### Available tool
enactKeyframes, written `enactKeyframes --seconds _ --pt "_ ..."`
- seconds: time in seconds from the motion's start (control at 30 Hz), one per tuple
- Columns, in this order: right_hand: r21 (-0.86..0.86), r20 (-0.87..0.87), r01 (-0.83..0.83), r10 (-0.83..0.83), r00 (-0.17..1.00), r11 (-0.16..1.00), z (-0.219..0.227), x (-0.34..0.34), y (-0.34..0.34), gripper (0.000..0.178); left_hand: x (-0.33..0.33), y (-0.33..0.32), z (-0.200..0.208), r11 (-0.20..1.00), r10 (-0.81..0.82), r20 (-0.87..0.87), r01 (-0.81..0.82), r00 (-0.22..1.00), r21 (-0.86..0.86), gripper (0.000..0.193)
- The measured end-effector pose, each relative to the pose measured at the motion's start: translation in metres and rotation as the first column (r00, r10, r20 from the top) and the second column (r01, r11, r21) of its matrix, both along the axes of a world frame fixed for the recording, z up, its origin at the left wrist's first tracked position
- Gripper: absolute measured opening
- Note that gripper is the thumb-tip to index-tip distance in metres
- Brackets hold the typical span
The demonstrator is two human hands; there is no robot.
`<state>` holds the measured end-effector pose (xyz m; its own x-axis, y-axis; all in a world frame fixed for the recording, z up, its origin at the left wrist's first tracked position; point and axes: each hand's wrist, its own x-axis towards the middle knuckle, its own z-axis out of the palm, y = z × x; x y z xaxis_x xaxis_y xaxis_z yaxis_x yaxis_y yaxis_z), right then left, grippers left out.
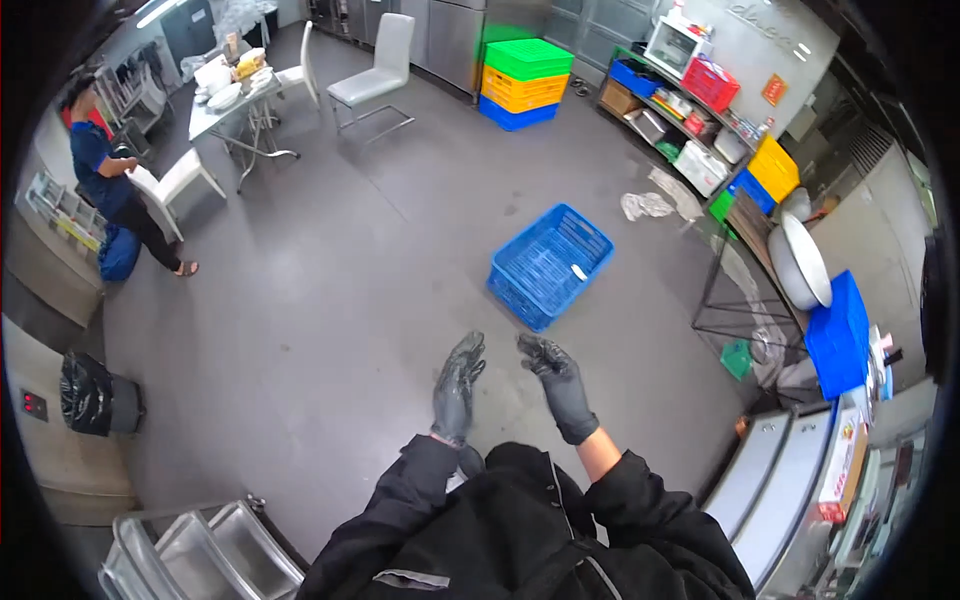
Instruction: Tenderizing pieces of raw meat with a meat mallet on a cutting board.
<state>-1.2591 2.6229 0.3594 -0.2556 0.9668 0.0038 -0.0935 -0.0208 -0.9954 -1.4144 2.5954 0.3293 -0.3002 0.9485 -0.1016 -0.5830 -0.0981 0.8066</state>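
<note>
The room was probably a catering kitchen's back area, though its dark edges showed poorly: stacked plastic crates [523, 88] stood by steel cabinets [456, 42], with metal trays [250, 542], a large basin [797, 265] and bowls [225, 97] on a table [204, 124] toward the sides.

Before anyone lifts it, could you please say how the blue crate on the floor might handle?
The blue crate seems fairly stiff, as its walls stand straight. It is probably light for its size, with openwork walls and little visible inside. Flat on its broad base, it would likely slide rather than tip.
</note>
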Motion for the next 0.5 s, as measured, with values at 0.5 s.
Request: enactKeyframes --seconds 0.5 --pt "-0.239 0.938 -0.385 0.315 0.147 0.891 -0.171 -0.099 0.51 0.062 -0.316 0.371 -0.193 0.739 -0.542 -0.546 0.053 0.639 -0.672 0.043"
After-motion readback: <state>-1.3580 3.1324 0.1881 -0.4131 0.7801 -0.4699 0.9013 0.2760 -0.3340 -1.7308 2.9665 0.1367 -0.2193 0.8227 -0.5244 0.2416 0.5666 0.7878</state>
